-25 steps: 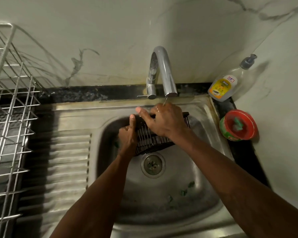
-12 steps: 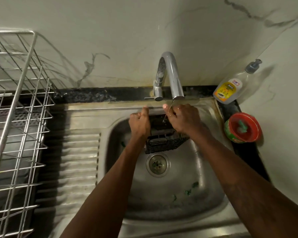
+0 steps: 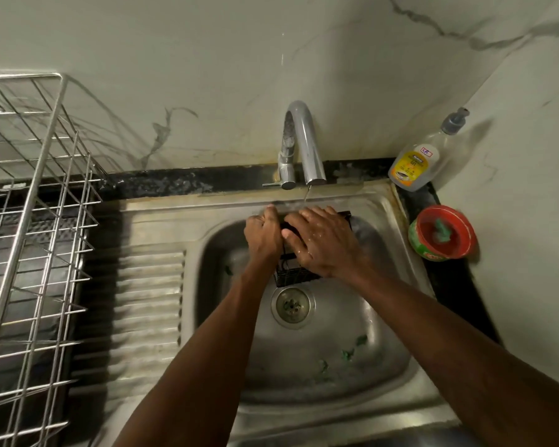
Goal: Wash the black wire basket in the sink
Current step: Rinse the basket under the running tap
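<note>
Right of a wire rack [image 3: 29,221], our left hand [image 3: 263,235] curls round the left edge of the basket [image 3: 291,275], held in the sink [image 3: 384,317] under the tap [image 3: 300,143]. Our right hand [image 3: 323,243] lies across it, wet fingers straight.

Left hand [image 3: 263,233] grips the left end of the black wire basket [image 3: 296,276]; right hand [image 3: 325,243] lies across its top, fingers spread; basket sits inside the sink [image 3: 162,227], below the tap [image 3: 305,140], above the drain [image 3: 292,305]; a thin water stream falls from the spout.
</note>
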Demonstrator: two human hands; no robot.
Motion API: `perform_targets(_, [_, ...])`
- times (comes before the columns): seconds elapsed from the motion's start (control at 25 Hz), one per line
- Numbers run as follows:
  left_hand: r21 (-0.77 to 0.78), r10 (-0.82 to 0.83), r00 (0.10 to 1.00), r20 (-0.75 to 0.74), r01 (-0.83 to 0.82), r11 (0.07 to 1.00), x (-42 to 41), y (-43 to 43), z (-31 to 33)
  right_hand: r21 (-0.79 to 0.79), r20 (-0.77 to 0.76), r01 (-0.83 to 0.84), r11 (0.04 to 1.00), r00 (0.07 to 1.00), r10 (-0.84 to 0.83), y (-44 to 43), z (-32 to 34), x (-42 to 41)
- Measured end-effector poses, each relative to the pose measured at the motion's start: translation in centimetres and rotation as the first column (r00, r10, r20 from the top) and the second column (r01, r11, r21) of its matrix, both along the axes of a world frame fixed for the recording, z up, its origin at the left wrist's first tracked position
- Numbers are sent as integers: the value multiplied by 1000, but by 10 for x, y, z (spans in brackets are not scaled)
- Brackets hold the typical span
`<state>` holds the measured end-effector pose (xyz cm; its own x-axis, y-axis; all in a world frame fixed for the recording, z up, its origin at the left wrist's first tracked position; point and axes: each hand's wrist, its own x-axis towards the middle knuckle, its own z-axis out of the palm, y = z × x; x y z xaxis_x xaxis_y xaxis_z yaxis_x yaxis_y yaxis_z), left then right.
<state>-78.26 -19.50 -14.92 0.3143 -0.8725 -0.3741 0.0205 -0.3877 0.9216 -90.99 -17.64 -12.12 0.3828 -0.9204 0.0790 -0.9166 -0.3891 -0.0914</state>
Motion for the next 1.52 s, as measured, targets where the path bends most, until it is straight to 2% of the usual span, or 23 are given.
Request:
perform_targets(0.12, [-55,-12,1000,-1,12,998,-2,5,-8,99,-40,314,944,950,-311,-23,8,33])
perform_targets(0.2, [-52,-17,1000,5,17,999,-2,5,-7,244,-175,456,856,889,-424,-45,12,46])
perform_targets(0.24, [-49,-20,1000,18,20,999,-3,5,-7,311,-195,502,807,865,-462,-52,16,45])
perform_targets(0.28, [-48,-20,999,35,22,999,-3,4,-7,334,-152,517,788,855,-496,-56,18,43])
perform_targets(0.32, [-44,-8,999,32,10,999,-2,3,-4,319,-71,496,807,862,-502,-54,19,41])
perform_targets(0.36, [-31,20,1000,9,-20,999,0,2,-1,225,25,425,877,897,-441,-47,17,39])
perform_targets(0.4, [-13,56,998,-20,-57,998,3,-2,2,78,76,295,952,951,-300,-35,12,37])
perform_targets(0.48, [17,117,992,-57,-116,993,6,-4,4,-102,69,5,995,998,2,-13,-5,22])
perform_targets(0.52, [27,127,990,-61,-126,992,6,-4,7,-121,30,-54,991,998,58,-9,-12,12])
perform_targets(0.56, [25,120,991,-63,-118,993,4,-2,10,-100,16,-39,994,999,41,-9,-14,3])
perform_targets(0.64, [9,57,993,-101,-56,998,2,-2,10,-27,30,135,990,990,-135,-18,-8,-3])
perform_targets(0.76, [10,-8,989,-144,9,1000,0,-4,3,74,15,424,902,904,-427,-43,3,1])
perform_targets(0.84, [12,-11,977,-214,14,1000,5,-7,-1,49,122,477,878,869,-479,-52,1,-2])
perform_targets(0.92, [7,-16,955,-295,19,1000,19,-10,-11,140,353,367,920,849,-393,-47,-4,-10])
perform_targets(1.0, [-9,-45,900,-434,46,999,35,-9,-19,200,561,148,969,793,-237,-38,-6,-14])
perform_targets(1.08, [5,-64,868,-492,77,997,43,-4,-28,158,624,37,987,771,-129,-36,-1,-14])
perform_targets(1.16, [29,-10,906,-424,24,999,40,-1,-29,140,534,52,989,837,-120,-41,6,-7])
perform_targets(1.28, [-30,-19,993,-118,16,999,40,-2,-33,137,321,69,988,941,-111,-47,15,4])
perform_targets(1.36, [-85,-123,985,122,133,987,43,-5,-31,123,232,102,987,964,-128,-49,17,12])
perform_targets(1.44, [-134,-201,953,229,235,963,35,-6,-20,109,161,157,982,972,-173,-49,14,23])
perform_targets(1.52, [-217,-179,936,302,250,944,20,-11,-13,42,141,203,978,968,-207,-48,7,35])
